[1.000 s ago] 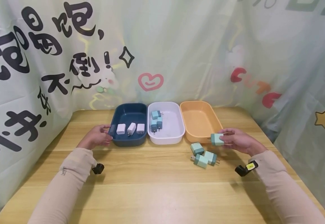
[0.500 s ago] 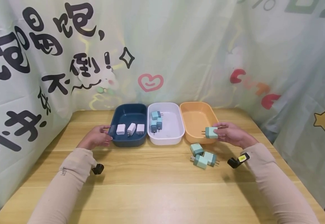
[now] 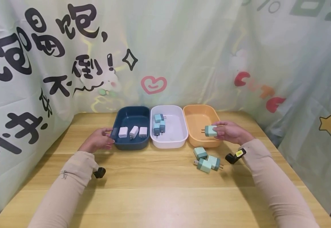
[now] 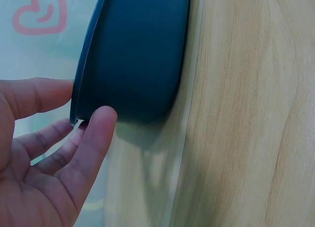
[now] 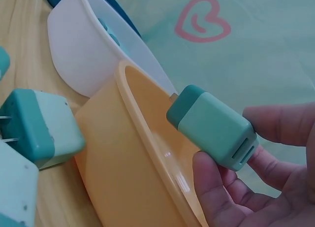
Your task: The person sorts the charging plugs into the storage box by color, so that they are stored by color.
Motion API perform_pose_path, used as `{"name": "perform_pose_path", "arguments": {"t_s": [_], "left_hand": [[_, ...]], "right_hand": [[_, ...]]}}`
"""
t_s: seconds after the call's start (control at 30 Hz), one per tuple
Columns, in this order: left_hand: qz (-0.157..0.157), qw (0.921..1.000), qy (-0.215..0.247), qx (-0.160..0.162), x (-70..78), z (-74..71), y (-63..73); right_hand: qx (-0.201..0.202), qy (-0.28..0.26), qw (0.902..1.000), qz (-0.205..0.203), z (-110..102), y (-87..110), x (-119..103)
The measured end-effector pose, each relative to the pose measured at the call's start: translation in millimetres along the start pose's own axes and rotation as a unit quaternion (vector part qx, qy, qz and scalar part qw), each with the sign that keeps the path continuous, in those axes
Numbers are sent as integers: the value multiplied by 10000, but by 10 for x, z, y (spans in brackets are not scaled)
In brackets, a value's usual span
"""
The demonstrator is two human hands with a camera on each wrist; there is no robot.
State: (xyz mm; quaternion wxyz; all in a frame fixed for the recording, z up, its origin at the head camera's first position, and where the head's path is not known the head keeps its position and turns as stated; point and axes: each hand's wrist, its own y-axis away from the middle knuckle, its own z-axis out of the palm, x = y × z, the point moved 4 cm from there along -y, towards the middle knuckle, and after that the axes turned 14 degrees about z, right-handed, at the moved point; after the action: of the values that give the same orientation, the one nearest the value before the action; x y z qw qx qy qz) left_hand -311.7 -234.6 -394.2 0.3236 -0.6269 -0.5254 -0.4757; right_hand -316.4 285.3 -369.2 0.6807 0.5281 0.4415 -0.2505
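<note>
My right hand pinches a light green wall charger between thumb and fingers. In the head view, the charger overlaps the orange bin, with its prongs pointing left; in the right wrist view it is beyond the bin's rim. My left hand touches the left end of the navy bin with extended fingers, one tip at the rim and another lower by the wall. Several white chargers lie in the navy bin. The white bin holds several blue chargers.
Three more light green chargers lie on the wooden table in front of the orange bin. The three bins stand side by side before a printed curtain, which also hangs at both sides.
My right hand has carried the light green charger left and away from me, from the orange bin's front right corner to over the bin. The left hand has stayed at the navy bin.
</note>
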Motion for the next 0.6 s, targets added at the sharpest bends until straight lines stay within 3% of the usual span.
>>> {"name": "perform_pose_path", "arguments": {"t_s": [0.6], "left_hand": [[-30, 10000, 2, -1, -11, -3, 4]], "right_hand": [[42, 43, 9993, 360, -37, -328, -58]]}}
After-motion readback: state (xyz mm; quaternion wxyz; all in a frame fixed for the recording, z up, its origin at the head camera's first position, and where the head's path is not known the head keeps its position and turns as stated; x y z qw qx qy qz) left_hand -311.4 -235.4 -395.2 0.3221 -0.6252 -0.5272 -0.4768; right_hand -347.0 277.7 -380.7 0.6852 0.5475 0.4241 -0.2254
